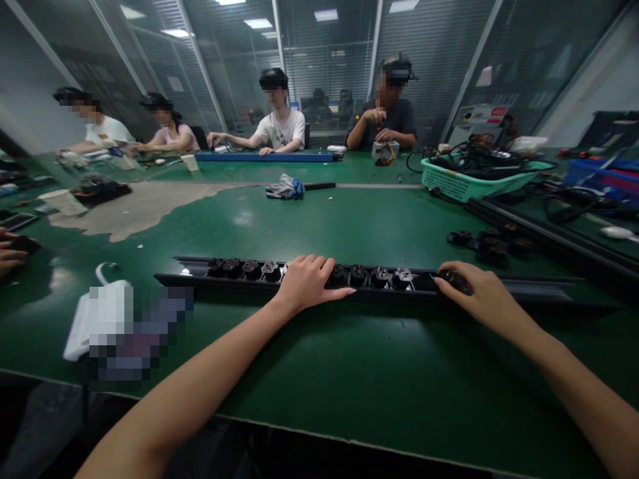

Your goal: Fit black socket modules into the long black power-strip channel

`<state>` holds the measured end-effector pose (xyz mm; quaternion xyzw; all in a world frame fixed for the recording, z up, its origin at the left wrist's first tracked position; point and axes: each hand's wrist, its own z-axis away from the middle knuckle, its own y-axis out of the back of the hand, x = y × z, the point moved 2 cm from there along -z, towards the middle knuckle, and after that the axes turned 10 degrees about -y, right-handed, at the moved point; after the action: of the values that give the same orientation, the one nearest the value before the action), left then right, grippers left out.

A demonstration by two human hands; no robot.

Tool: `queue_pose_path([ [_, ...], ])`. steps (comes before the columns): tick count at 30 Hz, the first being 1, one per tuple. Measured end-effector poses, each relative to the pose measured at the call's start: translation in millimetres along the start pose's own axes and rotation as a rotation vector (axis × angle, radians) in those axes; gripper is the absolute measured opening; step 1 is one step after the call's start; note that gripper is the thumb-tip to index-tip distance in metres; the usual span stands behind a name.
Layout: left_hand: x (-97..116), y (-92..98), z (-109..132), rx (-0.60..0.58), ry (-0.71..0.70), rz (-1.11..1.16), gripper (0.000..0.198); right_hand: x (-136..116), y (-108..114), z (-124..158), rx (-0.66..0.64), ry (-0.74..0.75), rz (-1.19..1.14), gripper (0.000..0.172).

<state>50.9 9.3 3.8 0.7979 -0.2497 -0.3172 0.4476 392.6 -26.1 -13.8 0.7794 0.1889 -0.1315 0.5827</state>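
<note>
A long black channel (536, 291) lies across the green table before me. Several black round socket modules (382, 277), with metal parts showing on top, sit in a row inside it. My left hand (307, 283) is laid over the middle of the channel, its fingers across the row and its thumb along the near wall, gripping it. Right of the row, my right hand (476, 287) pinches a dark socket module (456, 281) between thumb and fingers, at the channel. The fingers cover part of that module.
Loose black modules (494, 245) lie behind my right hand. A green basket (462, 184) of cables and another black rail (564, 243) are at right. A glove (285, 187) lies mid-table; a white device (107, 316) is at left. Several people sit opposite; a person's hand (10, 253) shows far left.
</note>
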Motion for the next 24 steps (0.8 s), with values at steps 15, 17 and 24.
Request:
queue_pose_path([
  [15, 0, 1.4, -1, 0.027, -0.019, -0.035, 0.069, 0, 6, 1, -0.032, -0.030, 0.025, 0.038],
  [17, 0, 1.5, -2, 0.024, -0.018, -0.033, 0.070, 3, 4, 1, -0.028, -0.020, 0.044, 0.039],
  [24, 1, 1.9, -1, 0.024, -0.015, -0.017, 0.070, 8, 2, 0, -0.013, -0.014, 0.078, 0.039],
])
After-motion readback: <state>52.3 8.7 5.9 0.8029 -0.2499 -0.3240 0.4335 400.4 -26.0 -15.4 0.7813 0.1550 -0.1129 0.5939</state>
